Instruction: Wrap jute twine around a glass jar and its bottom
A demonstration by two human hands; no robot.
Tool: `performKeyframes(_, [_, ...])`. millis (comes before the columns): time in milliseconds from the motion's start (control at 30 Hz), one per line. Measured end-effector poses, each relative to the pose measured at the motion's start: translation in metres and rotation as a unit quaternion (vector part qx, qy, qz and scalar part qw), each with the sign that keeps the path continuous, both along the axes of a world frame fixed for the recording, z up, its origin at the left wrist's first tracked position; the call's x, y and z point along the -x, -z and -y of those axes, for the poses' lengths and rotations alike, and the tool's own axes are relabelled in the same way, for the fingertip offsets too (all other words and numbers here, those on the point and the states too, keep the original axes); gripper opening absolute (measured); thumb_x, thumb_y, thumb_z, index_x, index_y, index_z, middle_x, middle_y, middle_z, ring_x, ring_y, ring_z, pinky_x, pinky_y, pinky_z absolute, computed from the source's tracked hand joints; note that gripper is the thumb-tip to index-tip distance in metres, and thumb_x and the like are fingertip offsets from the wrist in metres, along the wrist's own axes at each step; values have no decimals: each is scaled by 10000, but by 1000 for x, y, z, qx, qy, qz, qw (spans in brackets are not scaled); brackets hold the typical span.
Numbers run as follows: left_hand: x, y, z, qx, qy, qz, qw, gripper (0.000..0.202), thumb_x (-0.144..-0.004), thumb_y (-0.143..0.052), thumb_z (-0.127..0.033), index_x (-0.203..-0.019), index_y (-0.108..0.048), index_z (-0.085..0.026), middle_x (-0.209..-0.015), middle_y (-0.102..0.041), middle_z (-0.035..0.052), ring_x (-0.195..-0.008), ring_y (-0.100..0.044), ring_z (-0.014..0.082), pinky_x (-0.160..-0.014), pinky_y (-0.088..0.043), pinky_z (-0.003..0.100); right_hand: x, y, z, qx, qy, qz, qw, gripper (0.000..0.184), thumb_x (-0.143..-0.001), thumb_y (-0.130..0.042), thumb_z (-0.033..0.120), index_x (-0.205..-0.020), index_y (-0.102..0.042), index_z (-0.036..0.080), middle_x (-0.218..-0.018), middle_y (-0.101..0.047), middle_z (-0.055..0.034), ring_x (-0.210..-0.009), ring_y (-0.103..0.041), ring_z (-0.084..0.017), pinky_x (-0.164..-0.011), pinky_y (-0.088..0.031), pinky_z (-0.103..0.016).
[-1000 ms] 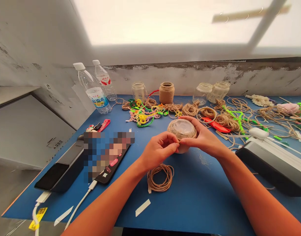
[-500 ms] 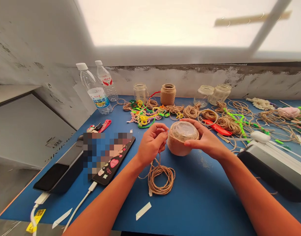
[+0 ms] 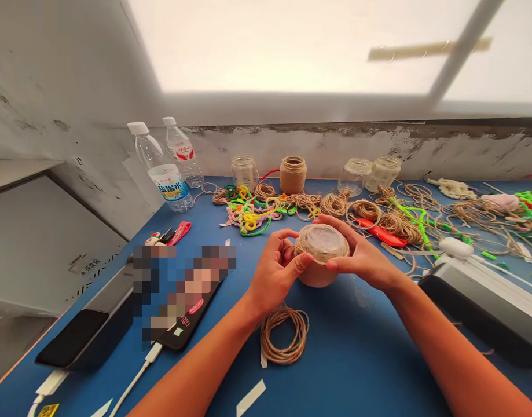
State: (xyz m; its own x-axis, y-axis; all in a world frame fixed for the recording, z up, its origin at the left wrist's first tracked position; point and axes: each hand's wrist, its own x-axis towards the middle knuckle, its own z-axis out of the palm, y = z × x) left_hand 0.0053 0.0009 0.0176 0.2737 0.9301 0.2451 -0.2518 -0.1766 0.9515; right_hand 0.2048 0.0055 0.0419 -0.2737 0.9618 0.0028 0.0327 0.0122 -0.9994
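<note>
A glass jar (image 3: 320,274) wrapped in brown twine is held upside down over the blue table, its clear bottom facing up. My right hand (image 3: 356,252) grips its right side, thumb at the front and fingers around the back. On the left side, my left hand (image 3: 279,263) has its thumb pressed on the jar's upper edge and its fingers curled by the wrapped side. Any twine inside the left fingers is mostly hidden. A loose coil of jute twine (image 3: 285,336) lies on the table just below the left hand, a strand rising from it towards that hand.
Clear jars (image 3: 244,172), a twine-wrapped jar (image 3: 293,175) and two plastic bottles (image 3: 168,184) stand along the back. Coloured pipe cleaners (image 3: 252,217), twine bundles (image 3: 333,204) and a red cutter (image 3: 382,233) lie before them. Phones (image 3: 72,339) lie left; a dark box (image 3: 483,315) sits right.
My left hand has moved from pinching beside the jar to gripping its left side, thumb on the upper edge. The right hand stays on the jar. The view has tilted slightly up.
</note>
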Motion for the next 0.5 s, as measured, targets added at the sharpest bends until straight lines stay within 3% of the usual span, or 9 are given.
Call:
performKeyframes(133, [0, 3, -2, 44, -5, 1, 999, 675, -748, -782, -514, -1269, -475, -215, -713, -370, -81, -627, -340, 92, -592, -321, 212, 1, 2, 0, 3, -8, -30, 1000, 1096, -562, -913, 316, -1460, -286, 333, -1543, -428, -96, -1352, -498, -319, -1129, -377, -471])
performKeyframes(300, [0, 3, -4, 67, 9, -21, 998, 737, -736, -775, -558, -1303, -528, -156, -697, -343, -75, -621, -322, 87, -584, -318, 217, 0, 4, 0, -13, -4, -35, 999, 768, -584, -908, 354, -1186, -433, 301, -1539, -416, -97, -1353, -488, -309, -1088, -417, -461])
performKeyframes(500, [-10, 6, 3, 64, -42, -13, 997, 730, -736, -770, -581, -1293, -540, -169, -689, -356, -68, -635, -354, 94, -597, -350, 216, -1, 4, 2, -48, 36, 47, 997, 772, -648, -869, 364, -1290, -449, 282, -1341, -554, -96, -1213, -567, -304, -1015, -462, -444])
